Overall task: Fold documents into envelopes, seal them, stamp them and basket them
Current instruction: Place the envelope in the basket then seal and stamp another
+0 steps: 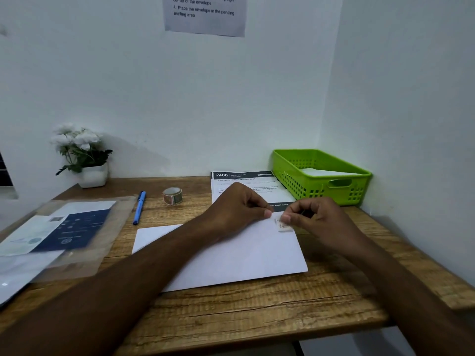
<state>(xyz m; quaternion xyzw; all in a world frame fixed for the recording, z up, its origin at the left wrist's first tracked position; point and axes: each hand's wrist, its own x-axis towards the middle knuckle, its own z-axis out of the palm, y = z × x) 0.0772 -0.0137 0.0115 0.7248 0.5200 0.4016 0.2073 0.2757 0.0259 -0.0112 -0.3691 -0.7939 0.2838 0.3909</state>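
white envelope (pixel 239 255) flat at centre | step: stamping | right hand (pixel 318 222) pinches stamp (pixel 284 226) at its 1 o'clock corner | left hand (pixel 239 209) curled, thumb pinning far edge | next, likely: press stamp flat, then green basket (pixel 303 186) at 2 o'clock

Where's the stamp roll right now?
In the head view, the stamp roll stands on the desk left of centre, between the blue pen and the printed sheet.
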